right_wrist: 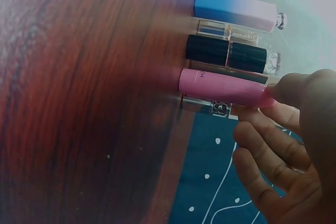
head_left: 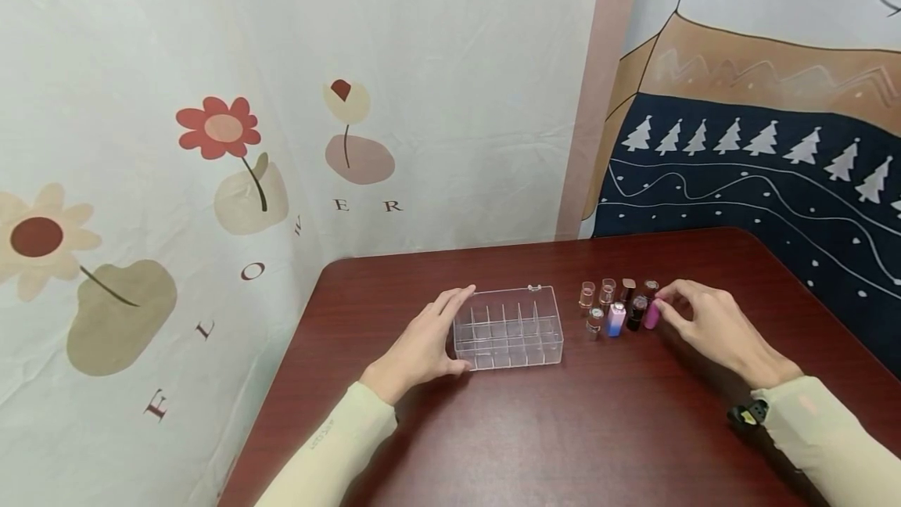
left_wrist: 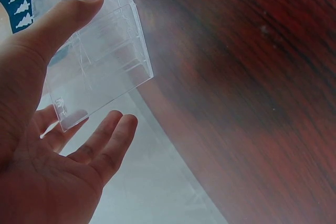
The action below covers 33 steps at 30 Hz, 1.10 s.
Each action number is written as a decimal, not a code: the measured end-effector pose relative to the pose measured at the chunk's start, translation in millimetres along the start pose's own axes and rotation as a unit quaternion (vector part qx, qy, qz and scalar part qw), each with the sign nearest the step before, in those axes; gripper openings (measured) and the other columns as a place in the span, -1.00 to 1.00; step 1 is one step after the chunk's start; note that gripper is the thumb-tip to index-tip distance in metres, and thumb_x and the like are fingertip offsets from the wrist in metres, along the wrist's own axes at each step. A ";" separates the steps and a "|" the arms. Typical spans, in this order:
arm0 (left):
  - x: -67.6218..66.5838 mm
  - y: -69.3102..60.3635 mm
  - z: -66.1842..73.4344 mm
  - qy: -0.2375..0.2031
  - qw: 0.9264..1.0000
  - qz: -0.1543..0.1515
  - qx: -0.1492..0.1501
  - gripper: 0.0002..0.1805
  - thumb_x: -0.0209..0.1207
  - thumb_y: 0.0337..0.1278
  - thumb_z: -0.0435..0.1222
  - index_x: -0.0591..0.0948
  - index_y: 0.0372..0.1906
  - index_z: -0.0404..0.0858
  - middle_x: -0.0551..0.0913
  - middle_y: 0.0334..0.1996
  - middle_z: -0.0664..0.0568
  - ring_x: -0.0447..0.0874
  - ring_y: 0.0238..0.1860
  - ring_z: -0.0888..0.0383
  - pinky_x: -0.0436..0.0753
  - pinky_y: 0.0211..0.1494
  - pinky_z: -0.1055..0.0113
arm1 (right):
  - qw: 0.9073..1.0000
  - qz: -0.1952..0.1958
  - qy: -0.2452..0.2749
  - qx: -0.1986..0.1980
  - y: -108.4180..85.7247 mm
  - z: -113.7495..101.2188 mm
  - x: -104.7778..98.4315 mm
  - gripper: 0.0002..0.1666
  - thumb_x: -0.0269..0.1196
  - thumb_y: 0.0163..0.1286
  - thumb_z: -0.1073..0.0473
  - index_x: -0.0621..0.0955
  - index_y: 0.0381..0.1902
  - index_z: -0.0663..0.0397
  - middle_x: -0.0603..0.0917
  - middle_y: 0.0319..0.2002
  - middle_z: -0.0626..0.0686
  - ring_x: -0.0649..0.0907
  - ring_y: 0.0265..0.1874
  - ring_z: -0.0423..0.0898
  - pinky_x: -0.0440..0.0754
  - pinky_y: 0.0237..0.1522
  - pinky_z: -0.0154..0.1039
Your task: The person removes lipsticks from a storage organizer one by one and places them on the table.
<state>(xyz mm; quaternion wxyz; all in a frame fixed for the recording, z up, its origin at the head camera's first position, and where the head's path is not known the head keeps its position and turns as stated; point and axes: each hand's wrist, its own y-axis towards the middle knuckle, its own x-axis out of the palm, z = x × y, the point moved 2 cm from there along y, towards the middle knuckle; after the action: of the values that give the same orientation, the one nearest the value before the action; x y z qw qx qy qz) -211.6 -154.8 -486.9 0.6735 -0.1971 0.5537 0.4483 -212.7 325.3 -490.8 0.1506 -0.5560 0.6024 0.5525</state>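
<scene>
A clear plastic organizer box (head_left: 508,361) with several small compartments stands mid-table. My left hand (head_left: 422,344) spans its left end, thumb (left_wrist: 79,14) on the front side and fingers towards the back. The ring and little fingers are apart from the box in the left wrist view. My right hand (head_left: 714,329) pinches the top of a pink lipstick tube (right_wrist: 223,86) between thumb and fingers. The tube is upright at the right end of a cluster of lipsticks. Whether its base touches the table is unclear.
Beside the pink tube stand a black lipstick (head_left: 637,313), a blue-to-pink lipstick (head_left: 615,321) and a clear-capped one (head_left: 594,322). Several more lipsticks (head_left: 608,293) form a row behind. The dark red table (head_left: 521,429) meets patterned cloths at the back and right.
</scene>
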 end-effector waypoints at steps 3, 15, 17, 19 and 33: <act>-0.3 -0.1 0.4 0.000 1.000 0.000 0.000 0.49 0.89 -0.10 -0.15 0.19 0.90 -0.07 0.45 0.71 -0.11 0.67 0.52 -0.28 0.69 0.66 -0.15 | 1.000 -0.004 0.002 0.002 -0.5 0.1 0.8 -0.86 0.60 0.54 0.16 0.85 -0.02 -0.04 0.89 -0.15 -0.06 0.65 -0.29 -0.36 0.69 -0.24 -0.34; -0.1 -1.6 1.2 0.006 1.000 -0.001 0.003 0.48 0.88 -0.08 -0.15 0.19 0.91 -0.12 0.43 0.72 -0.10 0.65 0.54 -0.27 0.68 0.68 -0.11 | 1.000 0.000 -0.006 0.001 -1.2 -1.8 -2.3 -0.73 0.60 0.55 0.14 0.85 0.11 0.08 0.91 -0.03 0.11 0.74 -0.25 -0.15 0.73 -0.24 -0.27; -0.1 -2.1 1.4 0.008 1.000 0.000 0.001 0.48 0.88 -0.08 -0.14 0.19 0.91 -0.13 0.42 0.74 -0.10 0.65 0.54 -0.27 0.69 0.67 -0.11 | 1.000 0.004 -0.009 0.006 -1.3 -2.8 -3.9 -0.69 0.60 0.54 0.13 0.84 0.15 0.07 0.90 0.00 0.13 0.75 -0.24 -0.09 0.73 -0.23 -0.24; -0.1 -3.0 1.7 0.014 1.000 -0.003 -0.003 0.49 0.88 -0.07 -0.13 0.17 0.92 -0.11 0.40 0.76 -0.08 0.64 0.55 -0.26 0.72 0.63 -0.12 | 1.000 0.012 -0.014 0.009 -1.4 -4.4 -5.2 -0.66 0.60 0.53 0.13 0.84 0.18 0.04 0.90 0.05 0.13 0.76 -0.20 -0.04 0.75 -0.19 -0.13; -5.4 -7.6 7.8 0.071 0.997 0.003 -0.025 0.43 0.66 0.18 0.31 0.07 0.97 0.05 0.14 0.95 0.12 0.43 0.76 -0.24 0.73 0.46 -0.36 | 0.996 0.025 -0.033 -0.076 6.2 -48.7 2.9 -0.15 0.72 0.27 -0.10 0.73 0.49 -0.07 0.64 0.51 0.24 0.66 0.36 0.31 0.62 0.23 0.44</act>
<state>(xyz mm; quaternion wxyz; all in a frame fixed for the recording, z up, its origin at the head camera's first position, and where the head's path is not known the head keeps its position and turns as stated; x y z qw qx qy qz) -200.8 -154.9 -481.2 0.6259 -0.2441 0.5893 0.4488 -197.7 281.8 -473.3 0.1142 -0.5322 0.5672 0.6181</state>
